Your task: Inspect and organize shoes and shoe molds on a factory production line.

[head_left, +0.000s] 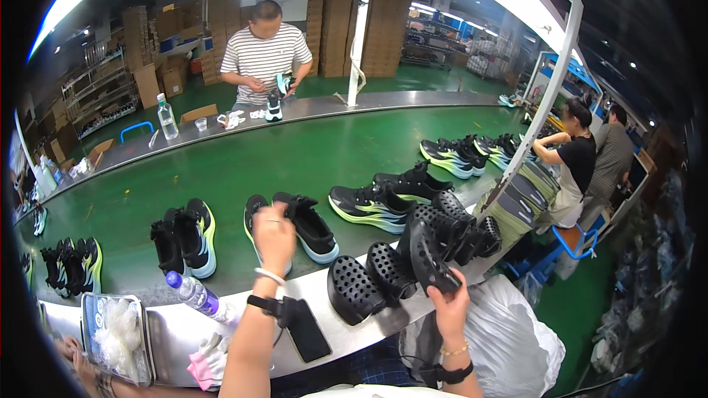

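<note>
My right hand [448, 304] grips a black clog [426, 250] by its lower end and holds it tilted above the bench edge. Beside it, more black clogs with round holes, such as this one [355, 291], rest on the metal ledge. Over the green belt, my left hand [273, 236] is at a black sneaker [256, 210] with a pale blue sole. The fingers are blurred and partly hidden, so their grip does not show. A matching sneaker [310, 228] stands just right of that hand.
On the belt [243, 155] stand several more pairs of sneakers. The near ledge [332, 308] carries a phone [308, 332], a purple-capped bottle [193, 295], pink-and-white gloves [209, 360] and a basket [114, 339]. A white bag [509, 332] lies at right. Co-workers stand across and right.
</note>
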Available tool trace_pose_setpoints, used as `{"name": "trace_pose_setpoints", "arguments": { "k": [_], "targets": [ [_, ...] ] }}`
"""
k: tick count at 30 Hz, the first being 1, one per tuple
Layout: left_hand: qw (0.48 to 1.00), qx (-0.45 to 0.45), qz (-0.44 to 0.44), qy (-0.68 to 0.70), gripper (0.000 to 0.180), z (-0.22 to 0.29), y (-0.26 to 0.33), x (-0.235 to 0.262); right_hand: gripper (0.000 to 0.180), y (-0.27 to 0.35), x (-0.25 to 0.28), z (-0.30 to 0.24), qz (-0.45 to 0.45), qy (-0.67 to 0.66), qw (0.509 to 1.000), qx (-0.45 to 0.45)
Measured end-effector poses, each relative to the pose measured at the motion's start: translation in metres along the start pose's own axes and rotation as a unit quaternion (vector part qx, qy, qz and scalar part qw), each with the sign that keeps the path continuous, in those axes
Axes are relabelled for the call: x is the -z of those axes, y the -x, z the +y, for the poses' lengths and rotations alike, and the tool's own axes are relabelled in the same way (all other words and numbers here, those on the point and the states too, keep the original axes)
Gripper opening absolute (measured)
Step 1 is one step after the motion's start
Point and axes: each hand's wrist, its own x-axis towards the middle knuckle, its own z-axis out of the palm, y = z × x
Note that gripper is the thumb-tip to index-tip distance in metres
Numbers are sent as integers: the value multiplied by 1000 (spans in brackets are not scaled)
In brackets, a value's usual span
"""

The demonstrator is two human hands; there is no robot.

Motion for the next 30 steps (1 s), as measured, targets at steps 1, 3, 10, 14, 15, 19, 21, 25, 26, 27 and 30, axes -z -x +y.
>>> {"name": "trace_pose_setpoints", "arguments": {
  "k": [1,3,10,14,15,19,21,25,26,27,30],
  "targets": [
    [994,-30,-71,72,24,18,10,-6,54,-7,-5,-10,-2,12,1000,-5],
    [955,-54,-287,-47,34,35,25,-14,52,-20,-27,-30,-81,18,996,41],
    [945,-55,-260,-192,32,0,42,-2,50,-74,-151,-63,-220,397,868,202],
    [951,-20,-242,-194,40,-14,60,13,42,-89,-235,-26,-322,507,784,154],
    [954,-37,-236,-183,41,-18,62,15,40,-85,-252,-14,-311,528,775,156],
    [959,-43,-225,-167,40,-27,65,15,36,-85,-298,28,-289,525,779,185],
    [956,-45,-229,-180,40,-29,66,15,33,-87,-309,46,-252,569,756,203],
    [958,-63,-209,-187,36,-33,68,17,31,-84,-314,82,-221,578,758,206],
    [953,-44,-224,-201,35,-34,67,18,29,-83,-319,90,-235,557,767,217],
    [953,-52,-230,-190,35,-34,67,18,27,-84,-324,97,-233,579,759,187],
    [955,-37,-226,-191,31,-36,69,22,13,-86,-341,118,-234,571,774,143]
  ]
}}
